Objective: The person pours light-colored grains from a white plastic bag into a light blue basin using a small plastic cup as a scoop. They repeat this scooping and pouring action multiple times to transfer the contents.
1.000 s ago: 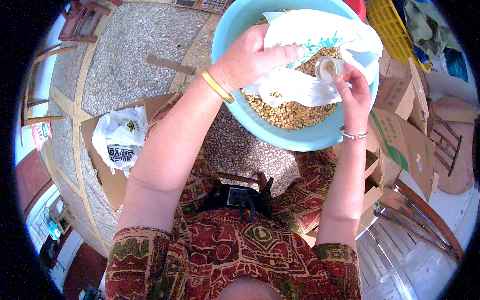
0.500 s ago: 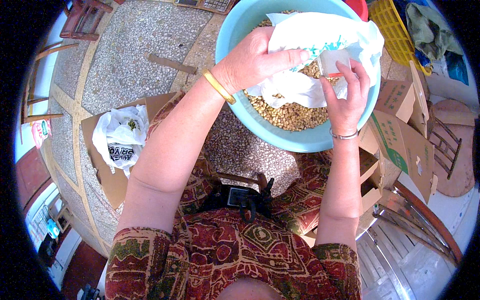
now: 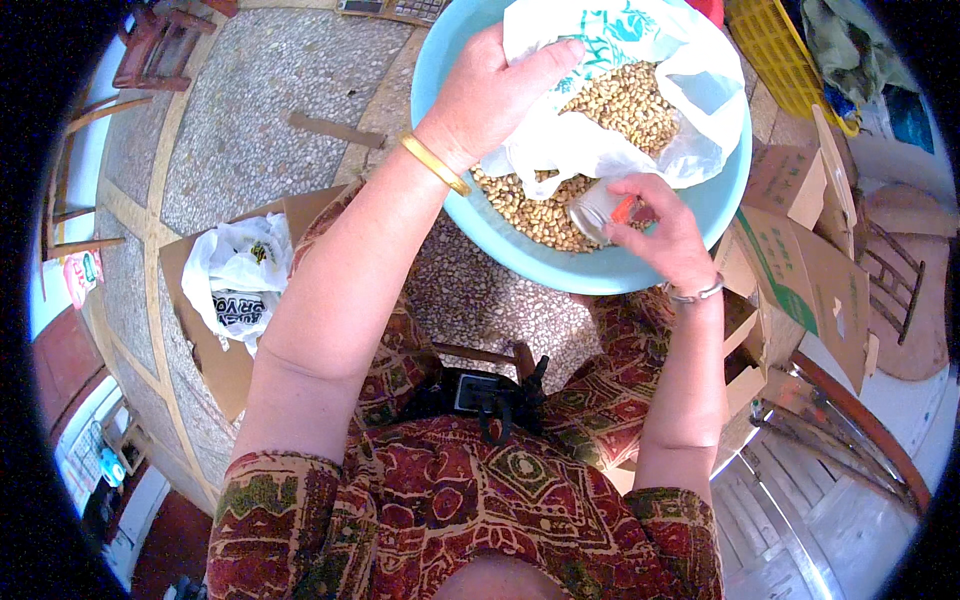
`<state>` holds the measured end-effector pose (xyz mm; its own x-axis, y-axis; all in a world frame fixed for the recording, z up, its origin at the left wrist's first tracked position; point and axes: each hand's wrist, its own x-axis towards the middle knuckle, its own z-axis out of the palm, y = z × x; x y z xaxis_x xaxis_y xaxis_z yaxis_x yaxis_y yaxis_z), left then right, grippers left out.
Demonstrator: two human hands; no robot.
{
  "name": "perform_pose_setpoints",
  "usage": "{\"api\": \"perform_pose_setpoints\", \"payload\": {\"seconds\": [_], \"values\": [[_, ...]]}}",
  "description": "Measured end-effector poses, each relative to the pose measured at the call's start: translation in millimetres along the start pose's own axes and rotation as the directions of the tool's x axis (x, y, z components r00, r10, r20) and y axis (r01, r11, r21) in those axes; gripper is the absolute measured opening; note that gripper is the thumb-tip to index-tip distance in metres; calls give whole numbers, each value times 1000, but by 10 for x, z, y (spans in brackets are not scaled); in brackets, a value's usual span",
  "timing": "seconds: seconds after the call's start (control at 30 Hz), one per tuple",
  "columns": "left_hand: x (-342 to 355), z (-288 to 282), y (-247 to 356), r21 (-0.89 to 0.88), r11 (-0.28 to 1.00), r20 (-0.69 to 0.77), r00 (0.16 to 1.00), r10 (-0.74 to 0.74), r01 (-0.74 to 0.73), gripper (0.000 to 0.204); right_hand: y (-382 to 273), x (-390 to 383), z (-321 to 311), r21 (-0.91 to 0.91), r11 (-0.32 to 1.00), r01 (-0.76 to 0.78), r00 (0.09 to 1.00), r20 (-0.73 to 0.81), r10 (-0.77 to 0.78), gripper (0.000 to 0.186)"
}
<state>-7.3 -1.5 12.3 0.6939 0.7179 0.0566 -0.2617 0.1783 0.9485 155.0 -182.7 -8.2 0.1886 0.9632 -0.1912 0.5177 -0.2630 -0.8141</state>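
My left hand [image 3: 495, 100] grips the edge of a white plastic bag [image 3: 705, 110] with green print, at the upper part of a light blue basin [image 3: 530, 270]. Small tan seeds or beans [image 3: 625, 110] lie inside the bag. More of them [image 3: 520, 205] cover the basin's bottom below it. In my right hand [image 3: 660, 230] is a small clear cup [image 3: 592, 208] with a red patch, tilted down among the loose ones near the basin's lower side; its contents are partly hidden by my fingers.
A flattened cardboard with white bags [image 3: 235, 270] lies at left, near a wooden chair [image 3: 160, 55] and a cardboard strip [image 3: 335, 130]. At right are opened boxes [image 3: 800, 270], a yellow plastic crate [image 3: 765, 55], a leaning folded stool [image 3: 890, 280] and dark cloth [image 3: 840, 40].
My right hand has moved down with the cup, from over the bag's contents to the loose ones below. My left hand and bag have shifted slightly upward, showing more of the bag's contents.
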Motion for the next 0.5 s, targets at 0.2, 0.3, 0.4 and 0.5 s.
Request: {"api": "perform_pose_setpoints", "payload": {"seconds": [0.2,0.3,0.4,0.5], "values": [[52,38,-103,-6,1000,-5,1000,31,-31,22,135,83,171,-342,939,34,990,-120,-80,39],[65,43,-121,26,999,-2,999,38,-38,24,191,78,207,-386,920,70,984,-123,-127,42],[64,28,-131,30,999,0,999,35,-35,28,150,78,199,-394,918,44,995,-70,-78,45],[67,22,-141,25,998,1,999,52,-52,28,120,84,212,-411,911,37,997,-49,-62,47]]}}
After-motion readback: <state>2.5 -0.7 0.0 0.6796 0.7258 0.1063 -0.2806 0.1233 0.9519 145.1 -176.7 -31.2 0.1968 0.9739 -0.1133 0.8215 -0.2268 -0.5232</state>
